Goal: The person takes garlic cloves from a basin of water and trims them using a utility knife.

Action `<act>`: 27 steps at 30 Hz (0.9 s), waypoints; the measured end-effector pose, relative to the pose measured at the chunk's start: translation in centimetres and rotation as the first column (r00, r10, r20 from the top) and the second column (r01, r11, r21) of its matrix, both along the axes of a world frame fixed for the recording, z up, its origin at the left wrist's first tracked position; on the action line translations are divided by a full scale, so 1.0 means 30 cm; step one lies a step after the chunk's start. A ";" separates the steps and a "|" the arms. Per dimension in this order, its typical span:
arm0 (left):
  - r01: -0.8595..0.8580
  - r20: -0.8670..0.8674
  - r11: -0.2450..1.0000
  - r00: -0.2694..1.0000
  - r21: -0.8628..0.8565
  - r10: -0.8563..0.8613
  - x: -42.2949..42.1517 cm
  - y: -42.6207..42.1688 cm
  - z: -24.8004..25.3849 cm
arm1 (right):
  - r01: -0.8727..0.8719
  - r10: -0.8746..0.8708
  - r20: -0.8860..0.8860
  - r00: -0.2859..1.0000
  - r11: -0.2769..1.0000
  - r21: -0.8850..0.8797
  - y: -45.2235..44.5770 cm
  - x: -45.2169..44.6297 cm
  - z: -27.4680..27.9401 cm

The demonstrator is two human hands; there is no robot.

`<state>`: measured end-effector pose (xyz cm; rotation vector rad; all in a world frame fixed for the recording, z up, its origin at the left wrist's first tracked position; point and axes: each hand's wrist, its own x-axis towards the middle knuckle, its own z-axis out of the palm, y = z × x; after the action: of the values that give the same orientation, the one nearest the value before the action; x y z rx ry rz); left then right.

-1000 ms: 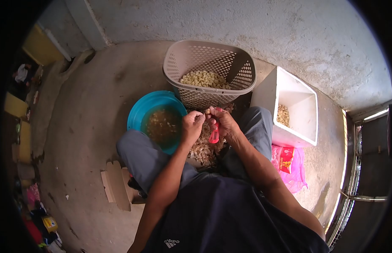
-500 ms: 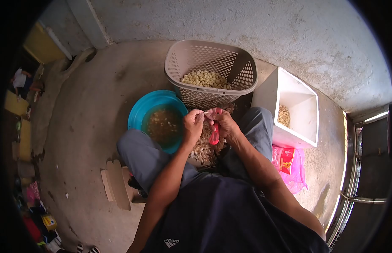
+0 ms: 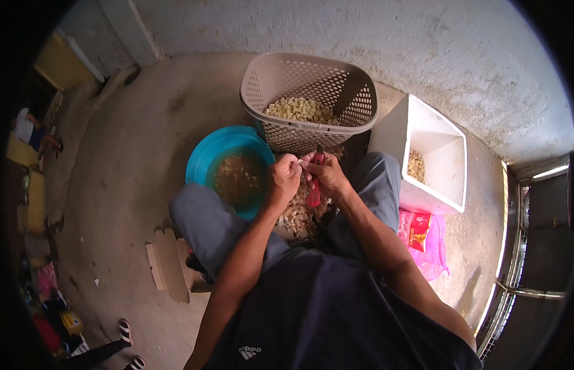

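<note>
My left hand (image 3: pixel 284 179) is closed, its thumb and fingertips pinching a small pale piece (image 3: pixel 301 161) that looks like a garlic clove. In my right hand (image 3: pixel 331 176) is a red-handled knife (image 3: pixel 314 195), held with the handle pointing down toward me. The right fingertips meet the left ones at the clove; most of the blade is hidden or too small to make out. Below both hands, between my knees, lies a heap of brownish peelings (image 3: pixel 297 217). A teal basin (image 3: pixel 198 161) with cloudy water and floating pieces stands left of my left hand.
Beyond my hands stands a perforated grey-brown basket (image 3: pixel 287 127) with pale cloves (image 3: pixel 302 110). To the right are a white foam box (image 3: pixel 440 169) with more pieces and a pink bag (image 3: pixel 432 262). Flattened cardboard (image 3: pixel 171 265) lies left. Another person's sandalled feet (image 3: pixel 126 333) show bottom left.
Another person's leg and sandalled feet have come further into view at the bottom left. My hands stay together at the clove, with only slight finger movement. The view has shifted slightly.
</note>
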<state>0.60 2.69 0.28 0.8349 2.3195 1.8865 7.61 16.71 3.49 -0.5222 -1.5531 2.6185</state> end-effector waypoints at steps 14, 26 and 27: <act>0.027 0.204 0.988 0.977 0.153 -0.059 0.008 0.010 -0.004 | 0.068 -0.044 0.093 0.995 0.960 -0.271 0.017 -0.009 -0.023; -0.041 0.051 0.999 0.998 0.014 0.041 -0.015 0.004 -0.013 | 0.050 -0.051 -0.019 0.999 0.998 -0.033 -0.026 -0.014 0.007; -0.041 0.033 0.999 0.999 -0.010 0.042 -0.020 0.000 -0.017 | 0.001 -0.001 -0.003 1.000 0.998 0.062 -0.015 -0.014 -0.001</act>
<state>-0.01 2.68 -0.24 0.7548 2.3421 1.8894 7.19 16.27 3.47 -0.5143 -1.6269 2.5599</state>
